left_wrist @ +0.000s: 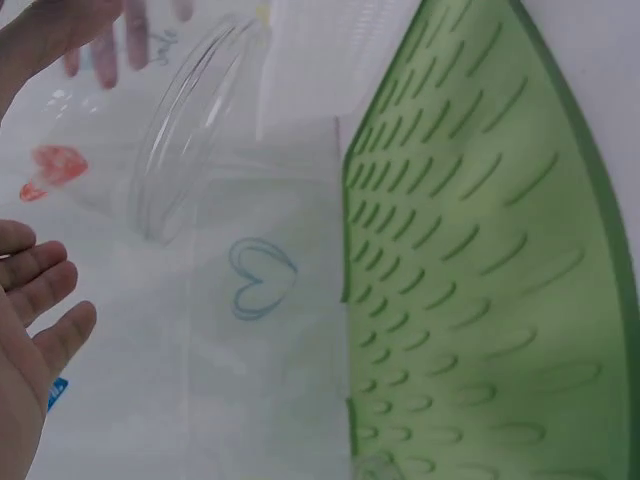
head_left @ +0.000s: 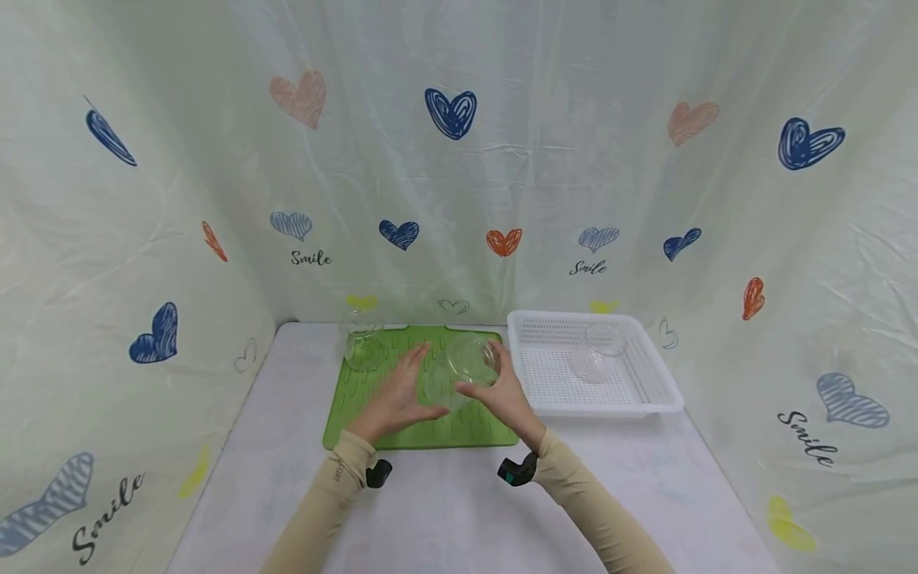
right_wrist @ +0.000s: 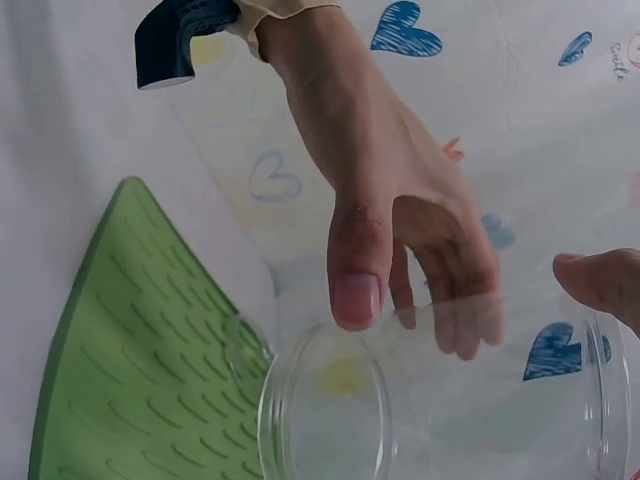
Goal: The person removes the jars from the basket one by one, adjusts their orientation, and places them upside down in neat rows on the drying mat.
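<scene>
Over the green ridged mat (head_left: 430, 434), my right hand (head_left: 505, 391) holds a clear round glass bowl (head_left: 473, 359) at its right side, thumb toward me and fingers on the far side. The tilted rim of the bowl shows in the left wrist view. To the left of the bowl is my left hand (head_left: 398, 402), thumb and fingers spread apart and not curled round anything. In the right wrist view the left thumb and fingertips (right_wrist: 358, 300) come close to the bowl's ringed end (right_wrist: 275, 400).
More clear glassware (head_left: 367, 352) stands at the mat's back left corner. At the right is a white perforated basket (head_left: 531, 399) with clear round dishes (head_left: 606, 339) inside. A curtain (head_left: 531, 191) printed with hearts hangs behind and at both sides of the white table (head_left: 445, 518).
</scene>
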`<state>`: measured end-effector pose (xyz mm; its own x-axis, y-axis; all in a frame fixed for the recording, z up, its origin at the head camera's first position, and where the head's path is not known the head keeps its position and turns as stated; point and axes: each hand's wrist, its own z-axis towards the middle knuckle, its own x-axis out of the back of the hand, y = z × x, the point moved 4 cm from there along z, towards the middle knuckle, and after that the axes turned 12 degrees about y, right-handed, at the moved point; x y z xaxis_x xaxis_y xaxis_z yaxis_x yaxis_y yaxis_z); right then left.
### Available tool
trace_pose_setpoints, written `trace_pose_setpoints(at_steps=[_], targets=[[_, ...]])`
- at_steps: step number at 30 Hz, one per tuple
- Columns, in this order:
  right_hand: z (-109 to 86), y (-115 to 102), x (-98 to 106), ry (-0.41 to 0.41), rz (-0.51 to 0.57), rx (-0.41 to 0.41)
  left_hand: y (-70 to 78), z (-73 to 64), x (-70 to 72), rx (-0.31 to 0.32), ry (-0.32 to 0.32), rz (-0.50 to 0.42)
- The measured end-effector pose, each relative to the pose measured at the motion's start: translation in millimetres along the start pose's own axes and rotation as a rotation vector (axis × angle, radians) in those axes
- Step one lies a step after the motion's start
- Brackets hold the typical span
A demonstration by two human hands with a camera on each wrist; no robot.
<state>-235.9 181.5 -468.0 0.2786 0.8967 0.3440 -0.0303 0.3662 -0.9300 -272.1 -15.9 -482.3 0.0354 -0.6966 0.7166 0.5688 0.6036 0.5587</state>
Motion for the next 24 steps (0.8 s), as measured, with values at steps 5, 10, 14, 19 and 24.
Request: trace_pose_setpoints(at_steps=[5, 10, 14, 19, 24], targets=[[-2.8, -5, -5, -0.007, -0.035, 0.052, 0.7, -2.7, -9.4, -0.015, 0.026, -0.019], [-5.3, -8, -9, -0.026, -0.062, 0.076, -1.3, -6.3, -14.1, -0.004, 0.038, -0.061], [-5.8, -7, -12, -0.062, -0.067, 0.087, -4.0, -7.5, -16.6, -0.004, 0.067, -0.115], [-6.4, -6, -15, -0.084, -0.059, 0.084, -5.9, -8.3, -17.8, -0.007, 0.084, -0.166], [-7.3, -6, -17, -0.100, -0.048, 0.079, -6.9, -9.1, -16.4, 0.016, 0.065, -0.212]])
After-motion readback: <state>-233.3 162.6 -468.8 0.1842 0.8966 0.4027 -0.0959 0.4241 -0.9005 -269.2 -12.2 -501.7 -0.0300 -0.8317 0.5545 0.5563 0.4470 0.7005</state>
